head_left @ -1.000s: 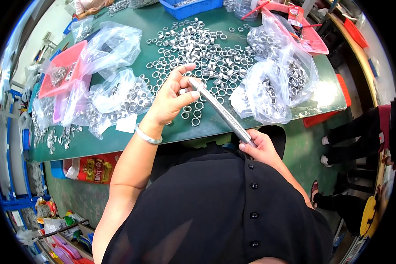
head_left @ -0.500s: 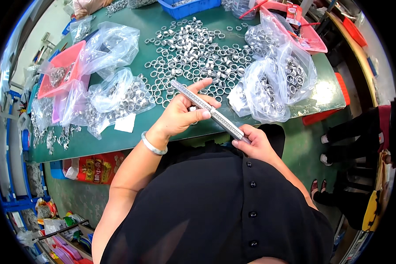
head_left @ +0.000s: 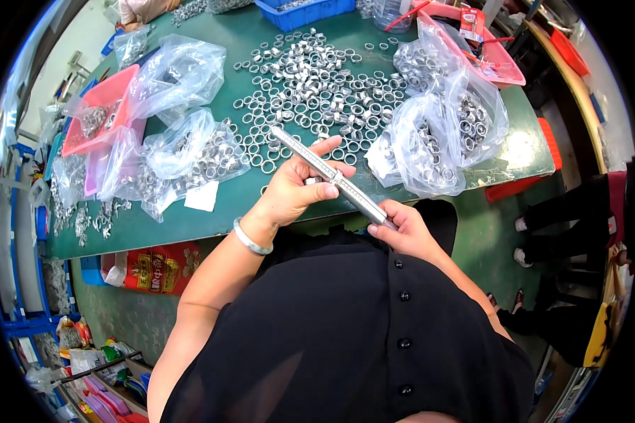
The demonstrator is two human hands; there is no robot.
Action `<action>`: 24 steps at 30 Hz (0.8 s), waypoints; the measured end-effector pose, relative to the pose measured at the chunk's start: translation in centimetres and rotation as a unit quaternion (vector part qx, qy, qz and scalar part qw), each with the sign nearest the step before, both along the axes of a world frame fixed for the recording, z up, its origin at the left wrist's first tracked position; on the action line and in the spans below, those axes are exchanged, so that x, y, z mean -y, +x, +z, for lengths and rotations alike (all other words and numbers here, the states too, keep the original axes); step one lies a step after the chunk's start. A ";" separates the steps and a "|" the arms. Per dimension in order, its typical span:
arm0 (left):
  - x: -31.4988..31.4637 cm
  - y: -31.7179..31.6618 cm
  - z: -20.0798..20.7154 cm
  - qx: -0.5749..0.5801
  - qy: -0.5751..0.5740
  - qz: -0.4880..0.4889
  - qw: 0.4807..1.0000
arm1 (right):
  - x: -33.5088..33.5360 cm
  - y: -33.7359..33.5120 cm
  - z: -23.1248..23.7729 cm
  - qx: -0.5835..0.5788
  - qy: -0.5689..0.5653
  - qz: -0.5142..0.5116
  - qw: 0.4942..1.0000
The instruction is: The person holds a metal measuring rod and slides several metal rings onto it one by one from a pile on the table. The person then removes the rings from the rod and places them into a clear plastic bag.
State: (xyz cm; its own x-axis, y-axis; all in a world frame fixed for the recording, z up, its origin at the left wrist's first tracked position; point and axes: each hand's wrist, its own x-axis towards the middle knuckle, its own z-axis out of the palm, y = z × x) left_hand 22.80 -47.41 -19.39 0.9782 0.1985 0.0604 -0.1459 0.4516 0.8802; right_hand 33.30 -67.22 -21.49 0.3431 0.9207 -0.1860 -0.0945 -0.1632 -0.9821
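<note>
A silvery tapered ring mandrel [head_left: 356, 197] with a fine scale along it lies slantwise over the table's front edge, its thin tip up and to the left. Closed around its thick lower end is my right hand [head_left: 409, 231]. My left hand [head_left: 291, 192] holds the middle of the mandrel, thumb on top and index finger stretched out alongside. A small shiny metal piece shows between the left fingers; whether it is a ring, I cannot make out. Beyond the hands, many loose metal rings [head_left: 310, 77] are spread over the green table [head_left: 233, 233].
Clear plastic bags of rings lie at left [head_left: 197, 151] and right [head_left: 430, 151]. Pink bins stand at left [head_left: 120, 106] and far right [head_left: 511, 67], and a blue bin [head_left: 307, 17] at the back. Another person's dark-clothed legs [head_left: 564, 211] are at the right.
The mandrel has shifted slightly left with both hands. My left wrist and its bracelet have moved a little down and to the right.
</note>
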 end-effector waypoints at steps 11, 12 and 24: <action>0.0 -0.2 0.1 -0.004 -0.051 0.024 0.998 | 0.1 0.0 -0.6 0.064 0.019 -0.015 0.998; -0.1 -0.2 0.1 0.010 -0.091 0.036 0.995 | 0.1 0.0 -0.4 0.073 0.017 -0.014 0.997; 2.7 0.2 0.0 -0.055 -0.051 0.111 0.991 | -0.3 -0.2 -0.2 0.181 0.047 -0.054 0.981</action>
State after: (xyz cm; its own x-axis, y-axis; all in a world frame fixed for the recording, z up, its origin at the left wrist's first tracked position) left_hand 23.04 -50.11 -19.39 0.9090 0.4099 -0.0758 -0.1573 0.5057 0.8483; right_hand 33.08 -66.89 -21.66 0.4670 0.8829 0.0488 0.2512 -0.0795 -0.9647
